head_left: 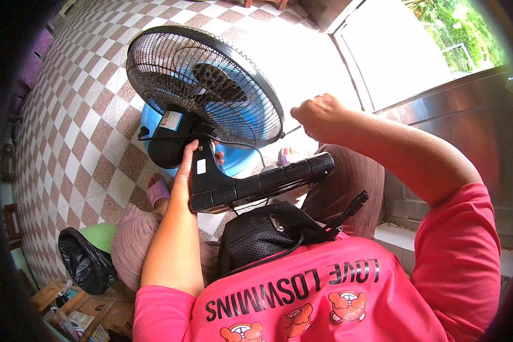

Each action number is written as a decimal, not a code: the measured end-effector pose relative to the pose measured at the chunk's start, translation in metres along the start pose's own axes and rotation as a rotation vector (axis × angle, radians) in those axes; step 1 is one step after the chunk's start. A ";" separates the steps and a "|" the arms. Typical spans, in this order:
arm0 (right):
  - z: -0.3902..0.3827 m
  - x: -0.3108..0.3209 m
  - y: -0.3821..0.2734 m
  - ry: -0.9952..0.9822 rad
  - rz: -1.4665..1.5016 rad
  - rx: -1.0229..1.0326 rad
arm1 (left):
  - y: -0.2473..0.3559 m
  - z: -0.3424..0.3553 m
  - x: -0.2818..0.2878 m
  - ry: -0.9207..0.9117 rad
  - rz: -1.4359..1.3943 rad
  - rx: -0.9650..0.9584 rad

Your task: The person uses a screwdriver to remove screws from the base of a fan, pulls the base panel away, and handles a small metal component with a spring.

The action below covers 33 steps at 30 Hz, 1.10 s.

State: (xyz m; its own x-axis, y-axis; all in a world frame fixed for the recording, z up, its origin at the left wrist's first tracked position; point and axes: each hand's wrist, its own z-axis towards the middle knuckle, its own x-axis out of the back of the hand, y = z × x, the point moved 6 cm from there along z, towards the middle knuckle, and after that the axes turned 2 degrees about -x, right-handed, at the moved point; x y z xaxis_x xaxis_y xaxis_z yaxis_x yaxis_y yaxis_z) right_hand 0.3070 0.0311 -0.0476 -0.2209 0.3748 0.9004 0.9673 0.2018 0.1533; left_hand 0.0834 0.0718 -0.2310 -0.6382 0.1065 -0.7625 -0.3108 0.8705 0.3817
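Two hands are working on a black fan (211,97) filling the upper centre of the frame. Left hand (185,171) is gripping its stand, fingers wrapped around. Right hand (319,117), centre right, is closed on a thin tool at the grille's edge, probably loosening it; steady bracing seems needed.

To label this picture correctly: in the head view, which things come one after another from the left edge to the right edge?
Black plastic bag → left hand on the black fan stand → fan's wire guard → right hand holding a thin tool → bright window.
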 end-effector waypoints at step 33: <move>0.013 -0.017 -0.026 0.020 -0.264 0.176 | 0.001 -0.002 -0.003 0.039 -0.002 0.029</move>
State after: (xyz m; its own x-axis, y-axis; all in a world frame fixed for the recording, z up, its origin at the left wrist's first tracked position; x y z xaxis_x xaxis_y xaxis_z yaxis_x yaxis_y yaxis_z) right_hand 0.2835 0.0317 -0.0721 -0.4573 0.2707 0.8471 0.8401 0.4441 0.3115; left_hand 0.0831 0.0718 -0.2273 -0.6643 0.0863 -0.7425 -0.2919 0.8845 0.3640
